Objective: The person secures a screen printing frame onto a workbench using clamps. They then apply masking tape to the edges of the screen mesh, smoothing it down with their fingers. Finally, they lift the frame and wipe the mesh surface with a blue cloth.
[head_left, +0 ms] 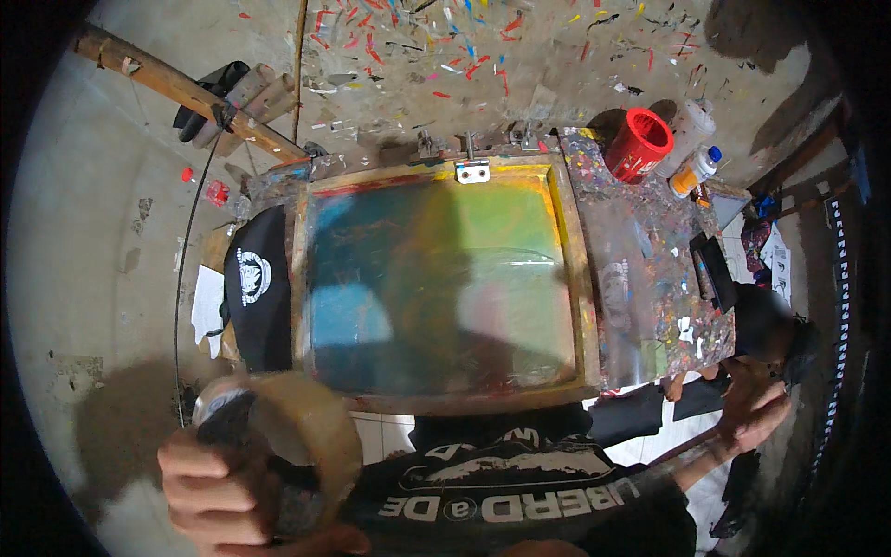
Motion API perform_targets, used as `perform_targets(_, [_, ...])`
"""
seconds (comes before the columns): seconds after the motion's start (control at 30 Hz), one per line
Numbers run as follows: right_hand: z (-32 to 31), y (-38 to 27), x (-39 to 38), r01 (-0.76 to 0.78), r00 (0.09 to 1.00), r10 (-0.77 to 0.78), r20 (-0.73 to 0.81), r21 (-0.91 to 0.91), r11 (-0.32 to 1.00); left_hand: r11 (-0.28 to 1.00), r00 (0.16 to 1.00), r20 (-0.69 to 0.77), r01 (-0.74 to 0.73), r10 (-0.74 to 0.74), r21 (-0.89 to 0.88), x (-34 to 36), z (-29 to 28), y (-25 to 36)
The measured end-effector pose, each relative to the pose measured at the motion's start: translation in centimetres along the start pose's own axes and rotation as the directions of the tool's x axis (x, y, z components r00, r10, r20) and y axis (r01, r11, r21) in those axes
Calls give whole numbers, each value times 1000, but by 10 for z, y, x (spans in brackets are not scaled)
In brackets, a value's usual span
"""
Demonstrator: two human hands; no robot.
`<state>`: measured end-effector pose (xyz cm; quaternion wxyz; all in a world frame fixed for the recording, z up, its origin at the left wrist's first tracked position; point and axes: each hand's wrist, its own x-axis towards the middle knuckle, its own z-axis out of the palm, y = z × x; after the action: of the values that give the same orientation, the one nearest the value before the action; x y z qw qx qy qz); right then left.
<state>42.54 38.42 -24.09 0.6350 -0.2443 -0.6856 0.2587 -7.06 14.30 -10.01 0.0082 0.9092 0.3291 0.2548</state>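
At the lower left, my left hand [218,487] is wrapped round a wide roll of tape [342,446], tan at its edge, held up close to me. Off to the lower right my right arm reaches out from my black printed T-shirt [520,487]. My right hand [756,408] is raised there with its fingers curled; what they hold, if anything, I cannot make out. Between and beyond my hands lies a framed printing screen [583,306], its mesh stained blue, green and yellow. A metal hinge clamp [473,172] sits on its far edge.
A paint-spattered table [668,278] extends right of the screen, bearing a red container [640,144] and a blue-capped bottle [696,172]. Black printed fabric [255,288] lies at the left. A wooden beam [186,88] slants across the far left. A person's head [766,325] shows at the right.
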Motion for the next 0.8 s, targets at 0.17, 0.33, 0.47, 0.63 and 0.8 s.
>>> perform_targets(0.17, [-29, 5, 20, -3, 862, -147, 486, 295, 956, 984, 980, 181, -45, 77, -175, -23, -30, 15])
perform_targets(0.33, [42, 55, -58, -579, 801, 498, 332, 216, 786, 975, 968, 239, -17, 71, -222, -39, -38, 23])
perform_targets(0.47, [86, 78, -55, -693, 542, 609, 580, -102, 714, 914, 912, 141, 358, -386, 189, -30, -13, 19])
perform_targets(0.63, [112, 36, 19, -257, 501, 532, 682, -470, 845, 468, 743, -308, 631, -595, 618, -44, 95, -108])
perform_targets(0.8, [159, 7, 66, 76, 441, 377, 814, -453, 888, 526, 659, -556, 747, -507, 407, -103, 217, -268])
